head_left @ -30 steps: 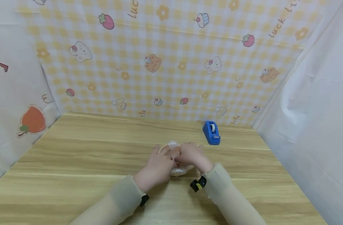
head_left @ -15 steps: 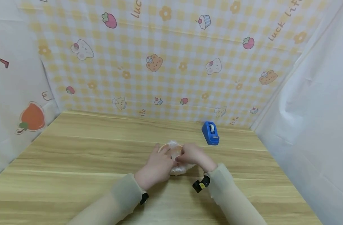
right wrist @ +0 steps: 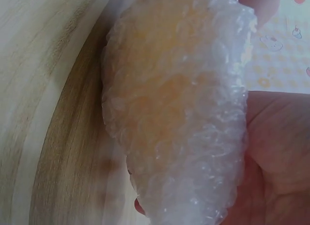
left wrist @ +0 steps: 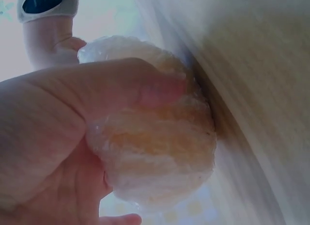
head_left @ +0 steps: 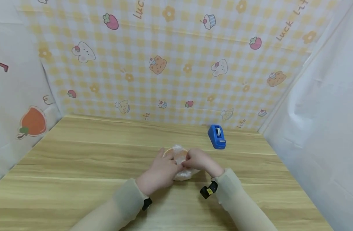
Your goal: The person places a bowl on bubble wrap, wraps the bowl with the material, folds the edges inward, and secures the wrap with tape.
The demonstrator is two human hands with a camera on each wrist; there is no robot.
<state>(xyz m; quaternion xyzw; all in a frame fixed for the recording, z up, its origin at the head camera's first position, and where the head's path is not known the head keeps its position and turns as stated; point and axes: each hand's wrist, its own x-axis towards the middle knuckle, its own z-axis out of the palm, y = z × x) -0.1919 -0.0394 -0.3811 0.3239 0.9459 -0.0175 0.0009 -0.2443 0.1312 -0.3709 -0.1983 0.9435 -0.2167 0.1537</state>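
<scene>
A round, orange-toned thing wrapped in bubble wrap (head_left: pixel 180 156) sits on the wooden table between both hands. Its kind is hidden by the wrap, though a pale orange rim shows at the top left. My left hand (head_left: pixel 160 171) grips the bundle from the left; in the left wrist view the thumb (left wrist: pixel 162 89) lies across the bubble-wrapped side (left wrist: pixel 160 152). On the opposite side, my right hand (head_left: pixel 200 159) has curled fingers that pinch the wrap near the top middle. The right wrist view is filled by the bubble wrap (right wrist: pixel 169 104), with the palm beside it.
A blue tape dispenser (head_left: pixel 216 137) with a white roll stands behind and to the right of the hands. The wooden table (head_left: pixel 92 154) ends at a yellow checked cloth (head_left: pixel 176 80) at the back, with white cloth at both sides.
My right hand has shifted slightly right, away from the left fingers, and more of the wrap shows between them. My left hand stays nearly in place, and so does the bundle.
</scene>
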